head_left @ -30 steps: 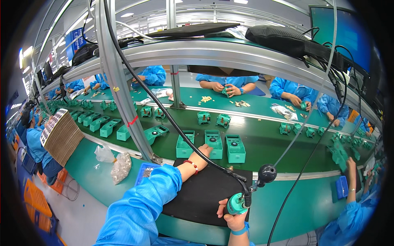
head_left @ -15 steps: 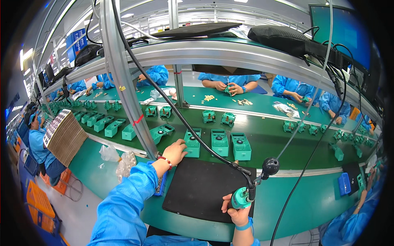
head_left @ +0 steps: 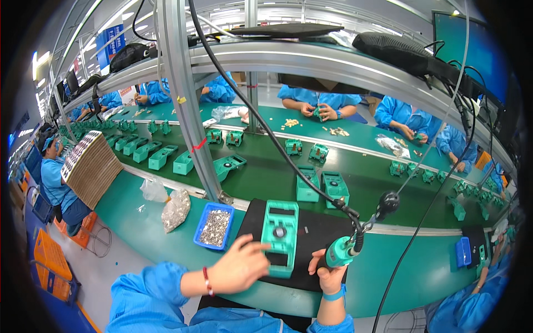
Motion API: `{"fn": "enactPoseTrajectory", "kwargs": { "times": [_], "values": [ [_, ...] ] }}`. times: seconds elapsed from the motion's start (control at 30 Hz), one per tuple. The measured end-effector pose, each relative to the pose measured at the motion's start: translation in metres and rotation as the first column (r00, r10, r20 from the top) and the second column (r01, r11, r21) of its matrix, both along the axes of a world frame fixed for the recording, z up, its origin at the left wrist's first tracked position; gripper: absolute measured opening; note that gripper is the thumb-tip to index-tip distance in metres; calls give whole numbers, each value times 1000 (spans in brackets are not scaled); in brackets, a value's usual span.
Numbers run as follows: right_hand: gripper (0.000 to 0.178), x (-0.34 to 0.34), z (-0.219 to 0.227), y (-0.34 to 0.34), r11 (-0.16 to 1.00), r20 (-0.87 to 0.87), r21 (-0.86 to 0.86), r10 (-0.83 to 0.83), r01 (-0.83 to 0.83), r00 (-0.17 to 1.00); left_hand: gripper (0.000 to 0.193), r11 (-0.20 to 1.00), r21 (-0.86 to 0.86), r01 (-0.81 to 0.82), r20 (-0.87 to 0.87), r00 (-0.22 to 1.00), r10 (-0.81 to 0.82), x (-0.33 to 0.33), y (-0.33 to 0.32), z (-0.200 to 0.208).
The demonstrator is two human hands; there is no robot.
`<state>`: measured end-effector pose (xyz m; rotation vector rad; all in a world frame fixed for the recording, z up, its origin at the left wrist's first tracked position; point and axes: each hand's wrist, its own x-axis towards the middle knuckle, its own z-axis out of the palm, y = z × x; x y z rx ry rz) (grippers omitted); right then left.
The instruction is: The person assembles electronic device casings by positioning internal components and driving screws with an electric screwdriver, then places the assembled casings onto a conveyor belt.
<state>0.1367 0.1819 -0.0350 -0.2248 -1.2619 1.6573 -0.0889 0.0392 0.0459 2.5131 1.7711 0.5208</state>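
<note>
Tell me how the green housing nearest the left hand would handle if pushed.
The green housing is probably stiff, given its straight, moulded-looking walls. It seems light for its size, with large openings in its face. Its boxy shape makes rolling unlikely.

The left hand [head_left: 239, 268] is looking blurred; its fingertips are overlapping the housing's [head_left: 279, 235] edge, contact being unclear. The right hand [head_left: 331, 279] is hiding the tool's [head_left: 340, 251] lower end. Bits [head_left: 215, 226] in the tray [head_left: 210, 246] are looking too small to identify. The shelf [head_left: 288, 58] is hiding far workers' [head_left: 344, 100] heads; the view's lower edge is cutting off both sleeves [head_left: 145, 297].
</note>
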Motion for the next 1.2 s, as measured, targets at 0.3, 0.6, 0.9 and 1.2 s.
{"fn": "enactPoseTrajectory", "kwargs": {
  "times": [0.3,0.6,0.9,1.2],
  "values": [
    [45,1,8,5,989,26,128,-71,67,997,11,982,-175,72,74,995,-60,49,-68,-39],
    [73,7,65,-27,915,220,234,-380,330,898,13,994,-112,-10,121,992,24,51,-71,-67],
    [105,8,101,-54,877,182,190,-473,441,862,46,992,-128,-13,341,938,57,21,-62,-42],
    [73,-14,120,-67,951,265,189,-291,246,919,13,793,19,-609,-92,789,608,-113,-32,-48]
  ]
}}
